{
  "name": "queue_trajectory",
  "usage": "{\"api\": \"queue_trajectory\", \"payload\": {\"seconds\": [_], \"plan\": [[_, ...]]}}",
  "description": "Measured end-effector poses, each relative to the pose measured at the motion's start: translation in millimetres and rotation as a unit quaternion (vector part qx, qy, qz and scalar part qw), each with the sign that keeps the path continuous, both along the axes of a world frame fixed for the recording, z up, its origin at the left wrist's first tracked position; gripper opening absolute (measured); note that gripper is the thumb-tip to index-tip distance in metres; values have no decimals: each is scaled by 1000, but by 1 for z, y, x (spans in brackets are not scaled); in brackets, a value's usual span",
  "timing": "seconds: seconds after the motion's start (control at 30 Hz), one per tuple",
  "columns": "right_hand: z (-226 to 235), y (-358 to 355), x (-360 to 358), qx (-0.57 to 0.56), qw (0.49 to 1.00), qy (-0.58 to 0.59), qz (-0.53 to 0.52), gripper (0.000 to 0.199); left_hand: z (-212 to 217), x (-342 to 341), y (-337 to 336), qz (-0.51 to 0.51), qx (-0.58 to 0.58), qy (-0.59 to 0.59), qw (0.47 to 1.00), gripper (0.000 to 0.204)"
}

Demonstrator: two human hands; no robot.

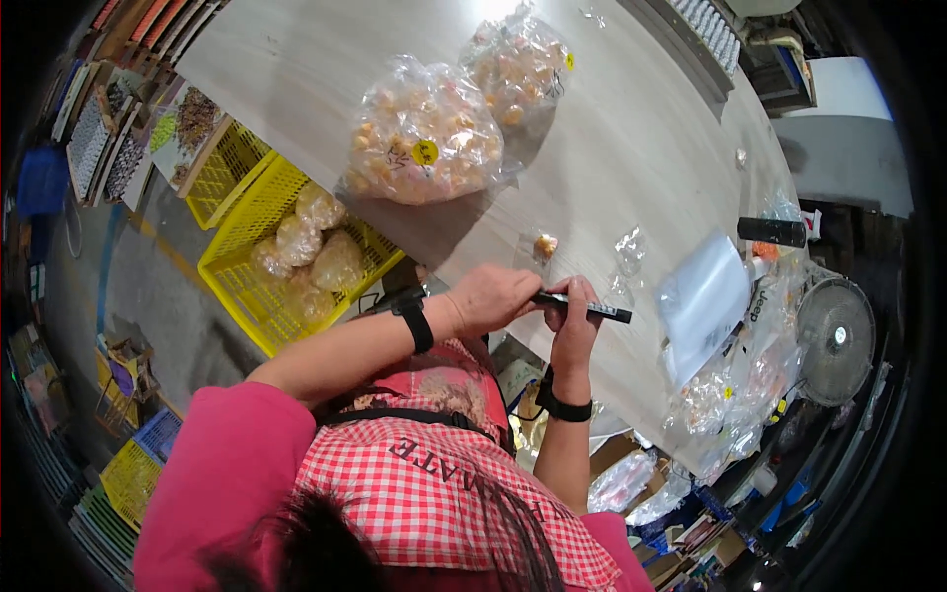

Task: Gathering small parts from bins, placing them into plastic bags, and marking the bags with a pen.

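Note:
At the table's near edge, both my hands are closed on a black marker pen [604,313]. My left hand [498,296] pinches its left end, and my right hand [574,326] grips it around the middle, with the other end sticking out to the right. Just beyond my fingers lies a small clear bag [534,259] with one orange-brown piece [545,246] in it. Crumpled clear film [627,253] rests to the right of that. Farther off stand a big clear bag [424,133] of orange pieces with a round yellow sticker, and a second such bag [516,71] behind it.
A yellow crate [229,271] holding several filled clear bags stands left of the table [631,128]. On the right are a stack of clear plastic sheets [705,301], a black cylinder [771,232], piled plastic bags [735,400] and a round fan [836,335]. A grey rack [695,49] sits at the far right.

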State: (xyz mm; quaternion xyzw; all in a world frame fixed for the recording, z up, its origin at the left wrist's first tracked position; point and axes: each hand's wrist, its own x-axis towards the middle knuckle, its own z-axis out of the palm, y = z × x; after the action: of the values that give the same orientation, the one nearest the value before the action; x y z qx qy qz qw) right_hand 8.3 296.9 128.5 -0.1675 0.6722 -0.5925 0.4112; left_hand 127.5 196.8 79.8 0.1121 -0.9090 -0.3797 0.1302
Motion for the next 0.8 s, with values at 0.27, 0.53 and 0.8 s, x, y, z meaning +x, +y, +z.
{"api": "queue_trajectory", "payload": {"seconds": [0.27, 0.53, 0.8], "plan": [[52, -26, 7, -124, 989, -8, -85, 13, 44, 0, 8, 47, 57, 89, 993, 29], [68, -23, -3, -260, 937, -232, -17, 50, 55, 3, 23, 39, 149, 83, 985, 27], [86, -22, 2, -311, 914, -258, 24, 48, 82, 8, 30, 30, 246, 111, 962, 26]]}}
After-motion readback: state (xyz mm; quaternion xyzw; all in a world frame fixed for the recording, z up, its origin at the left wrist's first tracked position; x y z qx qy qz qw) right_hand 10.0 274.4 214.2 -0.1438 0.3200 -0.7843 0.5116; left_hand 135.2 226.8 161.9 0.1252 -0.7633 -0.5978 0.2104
